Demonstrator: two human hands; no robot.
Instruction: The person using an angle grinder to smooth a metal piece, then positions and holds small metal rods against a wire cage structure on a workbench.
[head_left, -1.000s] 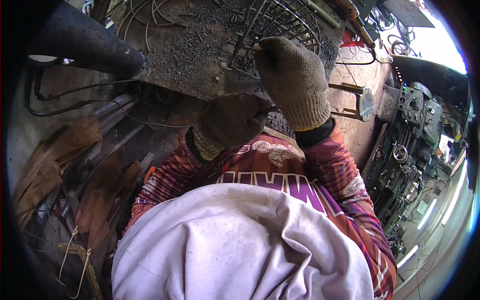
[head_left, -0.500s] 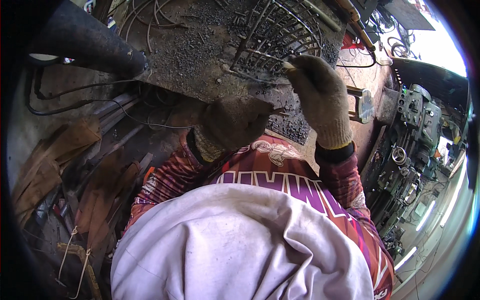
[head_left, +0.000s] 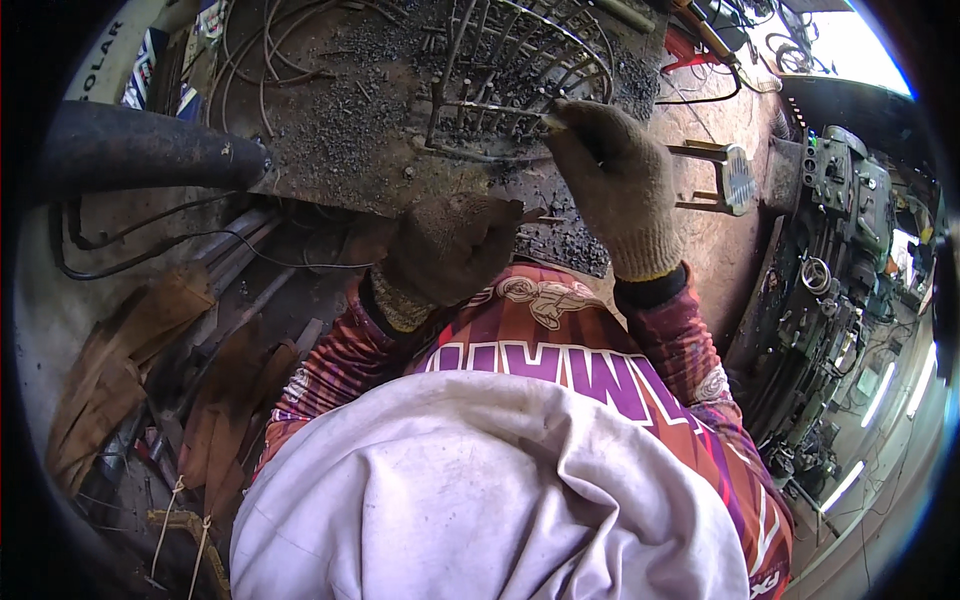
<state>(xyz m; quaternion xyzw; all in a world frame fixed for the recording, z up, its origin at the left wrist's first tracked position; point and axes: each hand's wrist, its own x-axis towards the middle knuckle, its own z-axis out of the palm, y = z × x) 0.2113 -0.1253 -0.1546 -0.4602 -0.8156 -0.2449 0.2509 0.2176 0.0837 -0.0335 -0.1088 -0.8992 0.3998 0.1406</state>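
Wire rod pinched in your right hand could slip off the wire basket; left hand fisted, contents unclear.

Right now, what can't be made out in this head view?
- Left hand: its glove hides what it grips.
- Right hand: a thin rod meets the fingertips, but the grip is covered.
- Wire frame: its top is cut off by the upper edge.
- Bench: white cloth hides its near side.
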